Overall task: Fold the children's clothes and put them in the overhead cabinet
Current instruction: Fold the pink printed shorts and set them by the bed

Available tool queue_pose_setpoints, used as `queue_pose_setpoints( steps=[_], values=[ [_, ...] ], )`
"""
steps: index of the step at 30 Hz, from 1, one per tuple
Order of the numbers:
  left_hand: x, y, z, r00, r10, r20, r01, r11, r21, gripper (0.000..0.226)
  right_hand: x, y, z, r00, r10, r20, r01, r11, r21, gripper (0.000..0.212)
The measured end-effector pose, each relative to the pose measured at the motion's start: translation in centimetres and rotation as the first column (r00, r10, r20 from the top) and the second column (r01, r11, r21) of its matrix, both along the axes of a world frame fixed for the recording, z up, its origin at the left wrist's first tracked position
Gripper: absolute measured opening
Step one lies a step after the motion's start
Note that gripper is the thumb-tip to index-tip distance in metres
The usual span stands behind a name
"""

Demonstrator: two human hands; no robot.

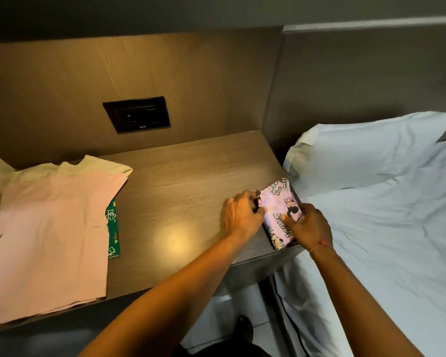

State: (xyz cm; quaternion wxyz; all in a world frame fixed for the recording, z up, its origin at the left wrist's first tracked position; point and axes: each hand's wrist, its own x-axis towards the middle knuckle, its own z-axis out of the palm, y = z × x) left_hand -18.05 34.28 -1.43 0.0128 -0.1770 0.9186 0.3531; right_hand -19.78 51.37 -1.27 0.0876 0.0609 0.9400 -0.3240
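A small folded pink garment (281, 207) with cartoon prints lies at the right edge of the wooden desk (180, 191). My left hand (242, 215) grips its left side with curled fingers. My right hand (308, 225) holds its right side, thumb pressed on top. A pink T-shirt (49, 233) lies spread flat on the left of the desk, over a pale yellow garment (95, 164) and a green printed garment (113, 228) that peeks out at its right edge. The overhead cabinet is not in view.
A black socket panel (137, 114) sits in the wooden back wall. A bed with a white sheet (384, 240) and a pillow (358, 150) stands right beside the desk. A dark cable (291, 320) hangs between desk and bed.
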Motion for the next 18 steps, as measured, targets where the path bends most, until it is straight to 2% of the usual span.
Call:
queue_pose_setpoints(
  steps=[3, 4, 5, 7, 9, 10, 15, 18],
  values=[
    [1.6, 0.0, -1.0, 0.941, -0.216, -0.258, 0.141, 0.949, -0.283, 0.069, 0.5, 1.1, -0.1, 0.98, 0.059, -0.191, -0.034, 0.991, 0.132, 0.062],
    [1.8, -0.2, -1.5, 0.905, -0.327, -0.271, 0.218, 0.906, -0.363, 0.074, 0.3, 1.3, 0.0, 0.956, 0.13, -0.262, -0.093, 0.984, 0.149, 0.059],
    [2.0, -0.6, -2.0, 0.877, -0.43, -0.216, 0.307, 0.846, -0.436, 0.08, 0.0, 1.6, 0.0, 0.93, 0.232, -0.284, -0.185, 0.965, 0.185, 0.057],
    [1.9, -1.1, -2.8, 0.842, -0.539, -0.033, 0.449, 0.733, -0.512, 0.09, -0.7, 1.7, -0.3, 0.877, 0.449, -0.171, -0.39, 0.874, 0.291, 0.056],
    [1.4, -1.3, -3.2, 0.826, -0.558, 0.079, 0.514, 0.688, -0.513, 0.092, -1.3, 2.1, -1.2, 0.843, 0.537, 0.011, -0.511, 0.796, 0.325, 0.058],
    [1.1, -1.2, -3.2, 0.823, -0.559, 0.104, 0.528, 0.683, -0.504, 0.092, -1.5, 2.4, -1.6, 0.842, 0.536, 0.056, -0.527, 0.796, 0.299, 0.059],
    [0.4, -1.1, -3.1, 0.834, -0.534, 0.139, 0.526, 0.696, -0.488, 0.094, -2.0, 2.4, -2.7, 0.858, 0.511, 0.048, -0.508, 0.832, 0.225, 0.058],
    [1.4, -1.5, -2.6, 0.859, -0.506, 0.071, 0.481, 0.754, -0.448, 0.088, -2.2, 2.4, -2.4, 0.858, 0.508, 0.082, -0.511, 0.822, 0.252, 0.058]
  ],
)
